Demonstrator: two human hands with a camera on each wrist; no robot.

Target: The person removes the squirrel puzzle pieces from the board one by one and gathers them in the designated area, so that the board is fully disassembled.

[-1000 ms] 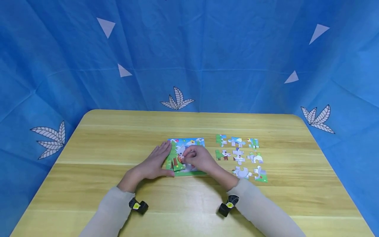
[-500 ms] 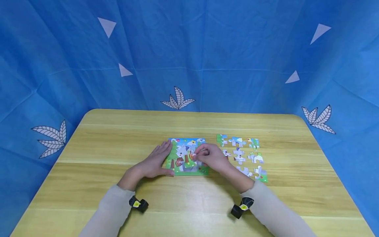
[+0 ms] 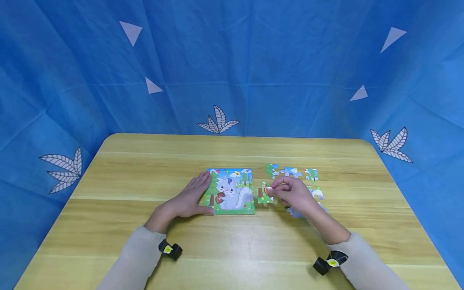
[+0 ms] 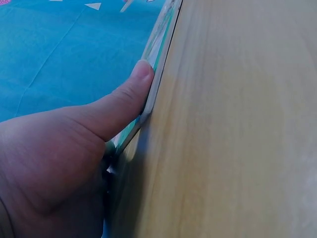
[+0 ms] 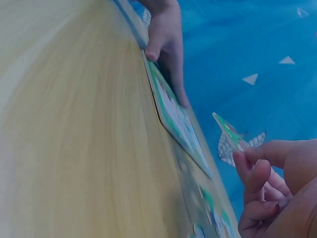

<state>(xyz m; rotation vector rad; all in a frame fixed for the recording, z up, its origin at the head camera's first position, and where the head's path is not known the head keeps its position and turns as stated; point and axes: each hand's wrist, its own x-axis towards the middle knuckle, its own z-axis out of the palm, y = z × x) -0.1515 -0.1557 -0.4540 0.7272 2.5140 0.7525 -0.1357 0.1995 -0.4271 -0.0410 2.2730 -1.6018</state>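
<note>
A squirrel picture board (image 3: 235, 197) lies flat at the middle of the table. My left hand (image 3: 190, 196) rests at its left side, fingers extended along the edge; in the left wrist view the thumb (image 4: 133, 87) presses on its border. Just right of the board, my right hand (image 3: 294, 196) pinches a jigsaw puzzle piece (image 3: 264, 195) between thumb and fingers. Green ground and a brown trunk show on that piece. The right wrist view has the piece (image 5: 228, 130) raised above the table, tilted, with its near end covered by the fingertips.
Several loose puzzle pieces lie in rough rows to the right of the board, among them a green corner piece (image 3: 272, 170) and a sky piece (image 3: 292, 172). My right hand and forearm cover some of them. A blue cloth (image 3: 275, 72) hangs behind the wooden table (image 3: 163, 161).
My right hand has carried the pinched puzzle piece from over the board to its right side, uncovering the squirrel picture. The left hand has stayed at the board's left edge.
</note>
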